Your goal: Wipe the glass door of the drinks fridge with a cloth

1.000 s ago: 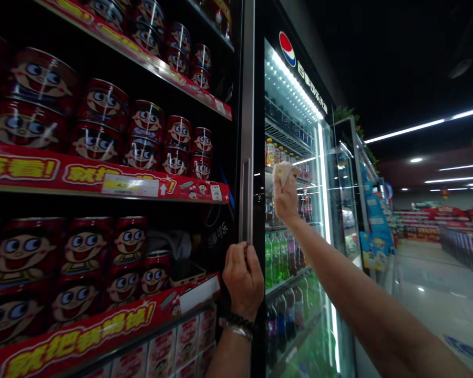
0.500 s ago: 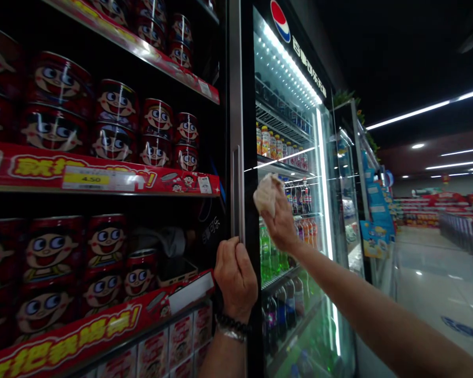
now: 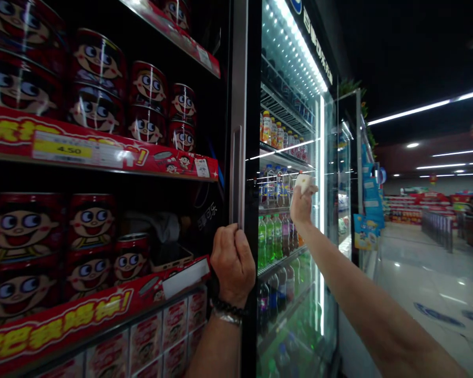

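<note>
My left hand (image 3: 232, 265) is wrapped round the lower end of the vertical silver handle (image 3: 236, 178) on the edge of a drinks cooler's glass door (image 3: 291, 231). My right hand (image 3: 301, 203) reaches far out along the glass with a crumpled pale cloth (image 3: 303, 182) gripped in it, pressed against the door at mid height. Behind the glass stand rows of bottles (image 3: 274, 239), green, dark and orange. A beaded bracelet sits on my left wrist.
To the left, red shelves (image 3: 102, 157) carry stacked red tins (image 3: 96, 79) with a cartoon face and a yellow 4.50 price tag. More lit coolers (image 3: 349, 173) run along the aisle. A shiny floor (image 3: 429, 294) opens to the right, with distant red displays.
My right hand with the cloth moved from close to the handle out to the right along the glass. My left hand kept its hold on the handle. The view tilted down slightly.
</note>
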Available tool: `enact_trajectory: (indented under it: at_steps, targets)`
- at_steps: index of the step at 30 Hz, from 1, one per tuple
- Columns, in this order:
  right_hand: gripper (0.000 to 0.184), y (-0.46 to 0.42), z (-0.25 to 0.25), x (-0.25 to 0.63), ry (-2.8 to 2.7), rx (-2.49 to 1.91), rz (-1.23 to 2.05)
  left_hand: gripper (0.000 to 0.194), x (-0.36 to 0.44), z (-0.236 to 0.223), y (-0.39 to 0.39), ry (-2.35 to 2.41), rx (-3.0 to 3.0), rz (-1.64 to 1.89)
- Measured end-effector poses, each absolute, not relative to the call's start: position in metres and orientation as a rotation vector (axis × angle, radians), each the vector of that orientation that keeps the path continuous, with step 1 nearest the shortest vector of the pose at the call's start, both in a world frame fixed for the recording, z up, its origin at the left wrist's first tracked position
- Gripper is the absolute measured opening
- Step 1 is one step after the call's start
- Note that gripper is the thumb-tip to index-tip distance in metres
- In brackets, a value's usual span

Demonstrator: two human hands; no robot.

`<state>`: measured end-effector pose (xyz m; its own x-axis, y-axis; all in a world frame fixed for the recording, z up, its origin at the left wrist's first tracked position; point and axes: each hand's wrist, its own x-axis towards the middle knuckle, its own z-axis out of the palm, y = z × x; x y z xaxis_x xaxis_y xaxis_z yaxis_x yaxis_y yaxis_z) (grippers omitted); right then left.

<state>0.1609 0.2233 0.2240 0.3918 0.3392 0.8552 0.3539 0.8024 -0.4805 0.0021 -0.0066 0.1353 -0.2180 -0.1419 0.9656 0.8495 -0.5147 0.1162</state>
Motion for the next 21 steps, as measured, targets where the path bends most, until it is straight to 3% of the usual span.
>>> enact_trajectory:
  at_steps: [3, 6, 9, 11, 17, 21]
  targets:
    - [0.073, 0.164, 0.169, 0.135, -1.339, -0.541, -0.090, 0.025, 0.003, 0.135, -0.007, -0.885, -1.328, -1.815]
    - [0.070, 0.109, 0.126, 0.121, -1.625, -0.283, -0.370, 0.026, 0.002, 0.134, -0.007, -0.895, -1.328, -1.814]
    - [0.070, 0.089, 0.113, 0.122, -1.832, -0.044, -0.699, 0.027, 0.000, 0.133, -0.008, -0.903, -1.336, -1.817]
    - [0.070, 0.103, 0.124, 0.130, -1.832, -0.004, -0.734, 0.027, 0.000, 0.134, -0.008, -0.895, -1.332, -1.813]
    - [0.067, 0.228, 0.174, 0.175, -1.407, -0.391, -0.120, 0.027, 0.002, 0.137, -0.009, -0.881, -1.317, -1.790]
    - [0.076, 0.297, 0.163, 0.214, -1.160, -0.774, 0.225, 0.025, 0.003, 0.138, -0.008, -0.883, -1.281, -1.756]
